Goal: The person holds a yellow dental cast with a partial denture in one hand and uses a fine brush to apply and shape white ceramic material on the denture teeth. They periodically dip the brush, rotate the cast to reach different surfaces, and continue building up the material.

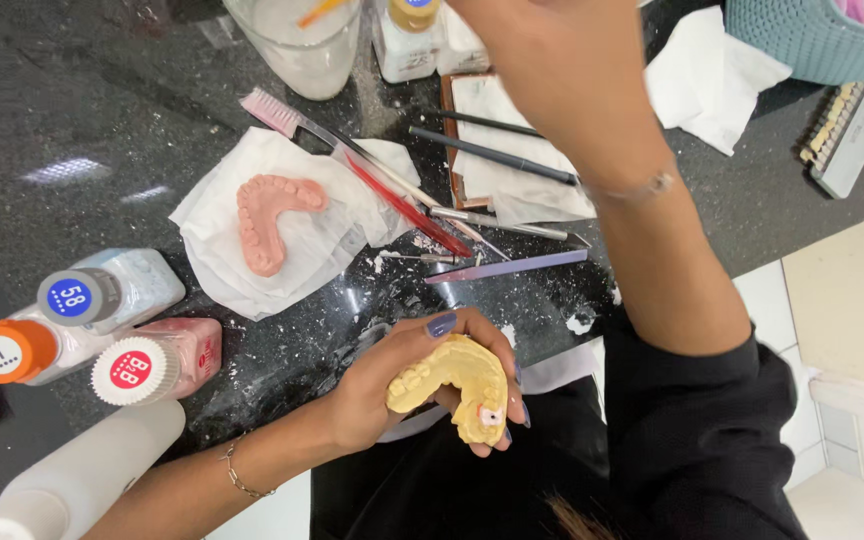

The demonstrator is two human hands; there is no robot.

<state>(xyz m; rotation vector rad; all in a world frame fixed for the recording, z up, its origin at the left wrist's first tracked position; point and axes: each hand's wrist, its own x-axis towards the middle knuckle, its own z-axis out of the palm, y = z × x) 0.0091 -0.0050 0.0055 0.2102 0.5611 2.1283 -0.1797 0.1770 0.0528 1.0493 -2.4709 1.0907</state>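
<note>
My left hand (407,385) cups a yellow plaster dental cast (457,385) low in the middle of the view, teeth side up, over the edge of the black counter (92,120). My right hand (542,60) reaches up and away toward the top of the view, blurred, its fingers cut off by the frame edge, above a small tray lined with white paper (497,165). What it holds, if anything, is hidden. A pink wax denture base (264,215) lies on white tissue (252,260) left of centre.
Several hand tools (492,155), a pink toothbrush (272,110) and a red-handled instrument (407,210) lie by the tray. Three capped bottles (102,330) lie at the left, a white bottle (82,475) below them. A cup (302,45), teal basket (812,35) and tooth shade guide (847,125) stand behind.
</note>
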